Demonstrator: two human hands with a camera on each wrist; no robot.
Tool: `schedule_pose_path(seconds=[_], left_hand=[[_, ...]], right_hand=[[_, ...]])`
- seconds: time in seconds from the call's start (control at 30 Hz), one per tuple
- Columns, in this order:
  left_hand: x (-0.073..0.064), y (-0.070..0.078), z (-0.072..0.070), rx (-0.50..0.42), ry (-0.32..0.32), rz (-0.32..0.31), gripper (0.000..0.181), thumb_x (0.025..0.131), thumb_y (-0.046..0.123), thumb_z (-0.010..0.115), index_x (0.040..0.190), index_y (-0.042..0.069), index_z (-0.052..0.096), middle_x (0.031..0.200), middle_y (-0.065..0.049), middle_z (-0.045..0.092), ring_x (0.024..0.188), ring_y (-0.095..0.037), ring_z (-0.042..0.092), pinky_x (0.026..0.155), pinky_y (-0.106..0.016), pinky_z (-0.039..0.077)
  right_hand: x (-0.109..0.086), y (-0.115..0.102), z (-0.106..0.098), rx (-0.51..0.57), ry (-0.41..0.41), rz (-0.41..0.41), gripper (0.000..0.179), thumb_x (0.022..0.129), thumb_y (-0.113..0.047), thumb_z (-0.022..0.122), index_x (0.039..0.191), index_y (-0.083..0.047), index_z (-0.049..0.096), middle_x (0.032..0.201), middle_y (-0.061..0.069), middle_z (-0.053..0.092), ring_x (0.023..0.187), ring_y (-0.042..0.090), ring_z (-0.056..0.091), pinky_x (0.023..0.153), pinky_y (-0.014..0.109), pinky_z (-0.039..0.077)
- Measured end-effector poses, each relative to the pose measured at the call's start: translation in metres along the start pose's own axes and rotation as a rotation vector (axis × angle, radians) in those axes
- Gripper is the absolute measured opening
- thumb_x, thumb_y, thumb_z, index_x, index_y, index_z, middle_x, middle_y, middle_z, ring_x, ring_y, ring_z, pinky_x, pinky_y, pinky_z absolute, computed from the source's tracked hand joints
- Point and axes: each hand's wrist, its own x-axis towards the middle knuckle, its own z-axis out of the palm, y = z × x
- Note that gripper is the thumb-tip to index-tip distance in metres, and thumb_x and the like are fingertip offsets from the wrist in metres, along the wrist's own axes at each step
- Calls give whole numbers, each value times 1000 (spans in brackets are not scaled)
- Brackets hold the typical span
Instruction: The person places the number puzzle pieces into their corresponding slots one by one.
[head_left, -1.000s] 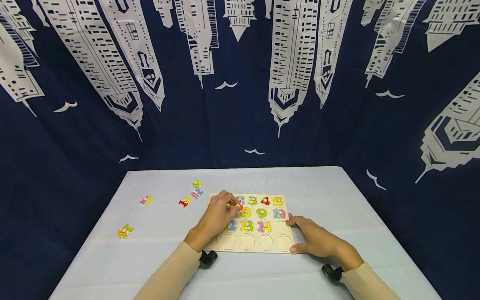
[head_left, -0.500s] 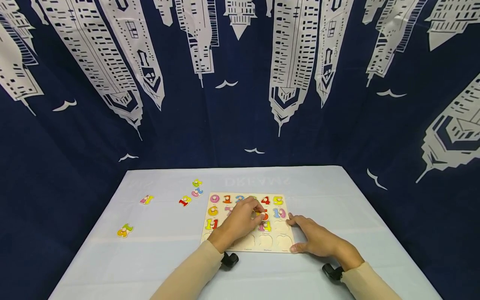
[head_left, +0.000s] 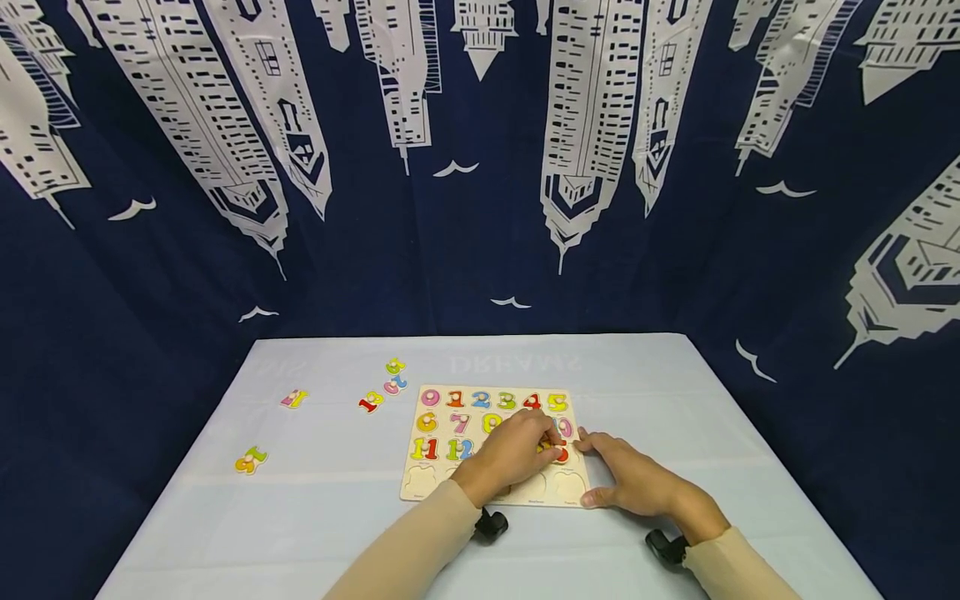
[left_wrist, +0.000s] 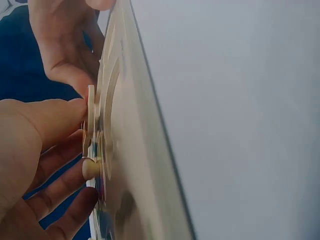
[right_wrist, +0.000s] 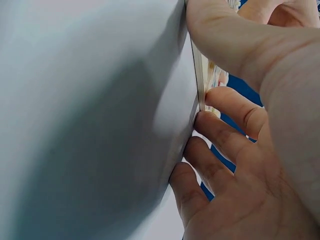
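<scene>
The wooden number puzzle board [head_left: 517,493] lies flat on the table. My left hand [head_left: 513,450] is over its right half and pinches a yellow-and-red number piece [head_left: 562,455] between thumb and fingers, at the right end of the third row. In the left wrist view the piece [left_wrist: 90,107] stands edge-on by the board's face, under the left thumb. My right hand [head_left: 637,479] rests against the board's right edge, thumb by the near corner and fingers spread. The right wrist view shows its fingertips [right_wrist: 204,121] on the table and the board's edge. The left hand hides some middle pieces.
Left of the board lie loose number pieces: a red-and-yellow one [head_left: 371,402], a pink-and-blue one [head_left: 395,384], a green-and-yellow one [head_left: 394,366], a pink-and-yellow one [head_left: 294,398] and a yellow-and-green one [head_left: 251,460]. A dark blue patterned cloth [head_left: 450,250] hangs behind the white table [head_left: 315,517].
My left hand has carried the yellow-and-red number piece rightward across the board, from the second row to the right end of the third. The right hand has stayed at the board's edge.
</scene>
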Motion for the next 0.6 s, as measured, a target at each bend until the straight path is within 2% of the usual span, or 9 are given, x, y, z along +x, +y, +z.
schedule_pose_path(seconds=[0.13,0.27,0.6], left_hand=[[2,2,3,35,9,16,5,105,23,89,106,23,84,107,10,81,107,-8,69,97,-24,59],[4,4,6,68,19,22,6,105,27,90,106,23,85,104,12,79,104,-8,67,97,-24,59],[7,10,10,62,26,-5,5,103,27,92,103,24,88,104,11,77,101,-6,63,91,-21,56]], right_hand=[[0,0,1,1,-1,-8,82,87,-40,102,153,-11,63,180,30,48,164,59,48,129,79,42],[0,1,2,-11,0,-18,82,87,-40,101,153,-10,63,179,31,48,164,59,48,130,79,42],[1,-1,0,-14,1,-30,81,89,-38,101,154,-11,61,178,30,51,162,58,51,127,79,44]])
